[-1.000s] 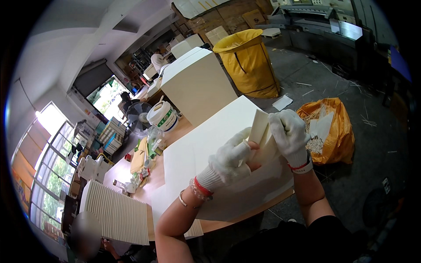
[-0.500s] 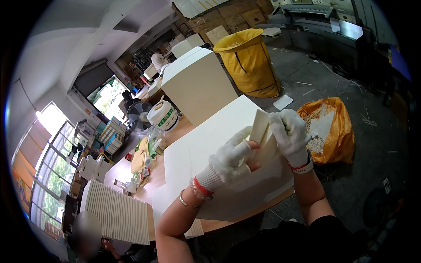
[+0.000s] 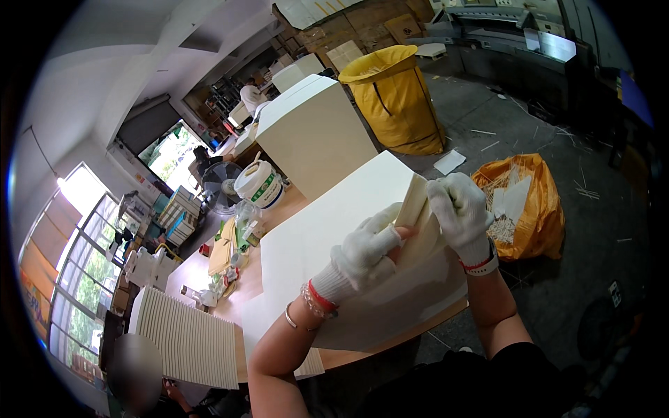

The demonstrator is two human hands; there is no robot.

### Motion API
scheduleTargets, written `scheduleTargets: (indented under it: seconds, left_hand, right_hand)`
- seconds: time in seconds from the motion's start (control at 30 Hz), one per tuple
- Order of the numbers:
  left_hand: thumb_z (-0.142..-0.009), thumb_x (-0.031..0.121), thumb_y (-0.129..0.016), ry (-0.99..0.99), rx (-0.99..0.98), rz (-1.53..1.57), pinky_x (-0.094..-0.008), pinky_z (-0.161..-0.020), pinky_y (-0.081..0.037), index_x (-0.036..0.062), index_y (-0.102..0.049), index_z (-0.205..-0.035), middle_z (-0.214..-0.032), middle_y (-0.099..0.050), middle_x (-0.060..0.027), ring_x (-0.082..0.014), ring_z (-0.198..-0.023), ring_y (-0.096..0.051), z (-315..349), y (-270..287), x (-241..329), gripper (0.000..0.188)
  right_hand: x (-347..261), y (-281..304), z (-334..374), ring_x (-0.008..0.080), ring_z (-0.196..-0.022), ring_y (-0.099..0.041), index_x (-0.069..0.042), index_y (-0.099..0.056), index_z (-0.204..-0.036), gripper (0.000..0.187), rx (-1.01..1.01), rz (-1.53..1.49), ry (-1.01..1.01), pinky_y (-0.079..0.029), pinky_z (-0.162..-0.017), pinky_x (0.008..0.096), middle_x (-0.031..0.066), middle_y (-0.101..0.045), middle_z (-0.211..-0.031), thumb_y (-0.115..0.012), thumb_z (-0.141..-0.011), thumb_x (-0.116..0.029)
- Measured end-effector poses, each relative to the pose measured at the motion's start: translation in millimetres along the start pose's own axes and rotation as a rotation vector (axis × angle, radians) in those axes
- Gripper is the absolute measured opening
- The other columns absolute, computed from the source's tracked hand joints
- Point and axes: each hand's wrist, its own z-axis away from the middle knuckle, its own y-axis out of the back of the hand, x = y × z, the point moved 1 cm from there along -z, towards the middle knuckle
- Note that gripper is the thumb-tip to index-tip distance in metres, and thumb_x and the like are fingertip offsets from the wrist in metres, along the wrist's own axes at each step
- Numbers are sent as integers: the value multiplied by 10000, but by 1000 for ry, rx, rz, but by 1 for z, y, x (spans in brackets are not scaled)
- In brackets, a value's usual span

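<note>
A big stack of smooth white sheets [image 3: 313,233] lies on the wooden table in front of me. At its right corner a narrow cream-white folded edge [image 3: 414,200] stands raised between my hands. My left hand [image 3: 366,256], in a white knitted glove with bare fingertips showing, is closed on the lower part of this edge. My right hand [image 3: 460,209], gloved too, is curled at the edge's right side with its fingers bent in. What the right fingers pinch is hidden behind the knuckles.
Beyond the stack stands a tall white block of sheets [image 3: 313,132]. A white bucket [image 3: 259,184] and small items sit on the table [image 3: 254,279]. A fanned pile [image 3: 185,338] and another person are at lower left. Two yellow bags [image 3: 401,104] of scraps stand on the floor at right.
My left hand's fingers have shifted slightly up along the raised edge, and its fingertips have drawn closer together. The right hand has hardly moved.
</note>
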Motion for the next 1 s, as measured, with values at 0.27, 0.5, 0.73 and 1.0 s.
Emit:
scheduleTargets:
  seconds: [0.27, 0.5, 0.73, 1.0]
  left_hand:
    - [-666, 72, -893, 41, 106, 49, -402, -982, -479, 60, -638, -977, -1493, -390, -258, -353, -1229, -565, 1, -4, 0, 402]
    - [-698, 65, -858, 37, 102, 53, -393, -996, -491, 106, -650, -1044, -1527, -339, -236, -391, -1286, -517, 4, -4, -7, 406]
    - [-771, 84, -770, -23, 190, -88, -337, -778, -550, 93, -633, -1271, -1200, -646, -164, -280, -985, -687, 11, 1, 0, 519]
    - [-889, 255, -671, -115, 314, -607, -386, -717, -538, 57, -506, -1360, -973, -658, -118, -295, -838, -670, 19, -27, 17, 537]
  right_hand:
    - [1, 2, 3, 232, -612, -494, 20, -658, -947, 69, -3, -5, -16, -406, -566, 356, 86, -496, -688, -619, -925, -32]
    - [4, 3, 6, 241, -647, -515, 17, -669, -972, 89, -27, -32, -40, -432, -593, 356, 98, -518, -747, -600, -919, 3]
    - [-19, 11, 29, 332, -865, -619, -14, -659, -931, 137, -219, 312, 247, -522, -743, 420, 164, -621, -898, -679, -845, -118]
    - [-57, 9, 30, 347, -768, -644, -21, -681, -853, 113, -542, 359, -15, -509, -661, 435, 154, -664, -850, -658, -842, -131]
